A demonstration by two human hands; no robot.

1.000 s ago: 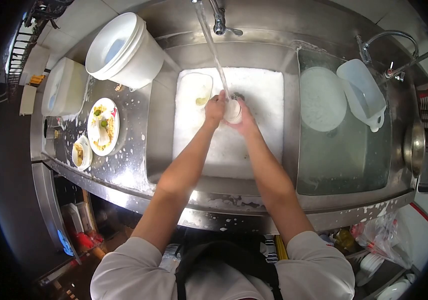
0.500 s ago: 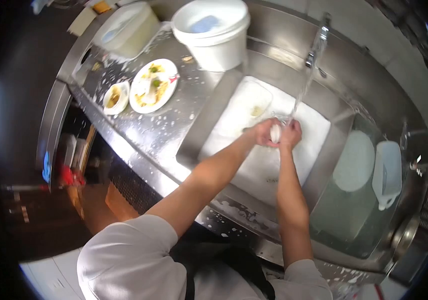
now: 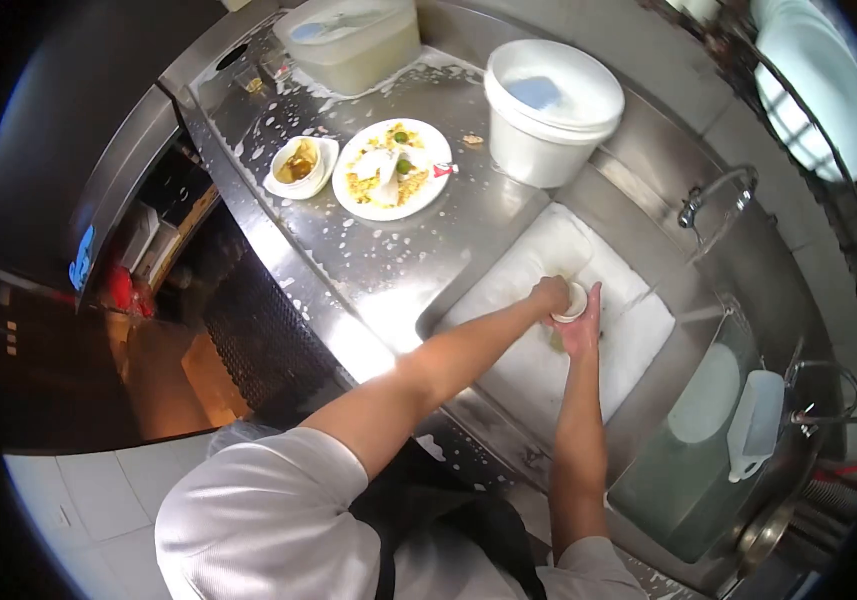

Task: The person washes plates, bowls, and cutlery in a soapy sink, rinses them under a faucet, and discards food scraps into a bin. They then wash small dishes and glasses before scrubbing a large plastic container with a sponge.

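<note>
Over the left sink basin (image 3: 446, 300), both hands are on a small white bowl (image 3: 574, 301). My left hand (image 3: 550, 295) has its fingers curled at the bowl's left rim; what else they may hold is hidden. My right hand (image 3: 580, 332) cups the bowl from below and the right, one finger or the thumb sticking up beside it. The bowl is tilted so that its opening faces up toward me. Beneath the hands, a white sheet or board (image 3: 538, 375) covers much of the basin bottom.
On the left counter (image 3: 368, 265) stand a plate with food scraps (image 3: 426, 205), a small dish with leftovers (image 3: 320, 180), a white bucket (image 3: 538, 150) and a tub (image 3: 363, 50). A faucet (image 3: 723, 195) overhangs the basin. The right basin holds water, an oval plate (image 3: 705, 395) and a white container (image 3: 756, 425).
My view has shifted, so the counter and bucket appear farther right. The hands have turned the small bowl, and its opening now shows. The faucet stream no longer reaches the hands.
</note>
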